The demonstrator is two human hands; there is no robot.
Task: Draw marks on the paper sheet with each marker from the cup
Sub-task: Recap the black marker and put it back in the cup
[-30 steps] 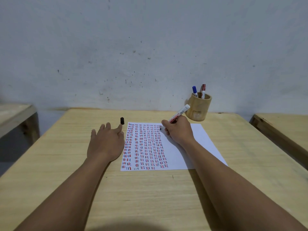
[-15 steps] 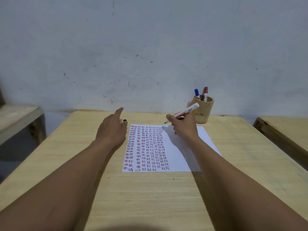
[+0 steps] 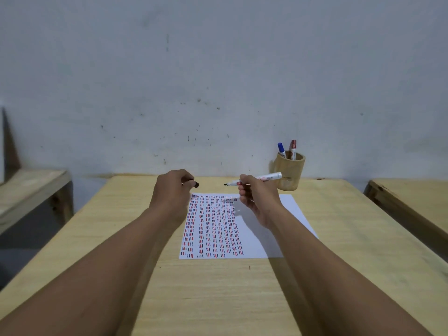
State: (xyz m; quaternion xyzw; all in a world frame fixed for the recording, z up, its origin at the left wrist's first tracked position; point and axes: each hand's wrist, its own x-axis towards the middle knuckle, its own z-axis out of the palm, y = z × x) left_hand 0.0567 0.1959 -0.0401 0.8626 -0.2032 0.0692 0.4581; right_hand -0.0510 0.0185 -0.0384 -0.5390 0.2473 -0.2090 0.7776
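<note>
A white paper sheet (image 3: 288,214) lies on the wooden table (image 3: 218,287), its left half filled with columns of short red, blue and black marks. My right hand (image 3: 258,200) holds an uncapped black marker (image 3: 261,178) level above the sheet's top edge, tip pointing left. My left hand (image 3: 171,192) hovers by the sheet's top left corner, fingers pinched on the small black cap (image 3: 196,184), a short gap from the marker tip. A wooden cup (image 3: 289,177) at the back right holds a blue marker (image 3: 281,150) and a red marker (image 3: 293,149).
A grey wall rises right behind the table's far edge. A wooden bench (image 3: 31,190) stands to the left and another wooden surface (image 3: 412,197) to the right, each with a gap from the table.
My right hand lifted the marker off the sheet and turned it level. My left hand left the table, picked up the black cap and raised it toward the marker tip.
</note>
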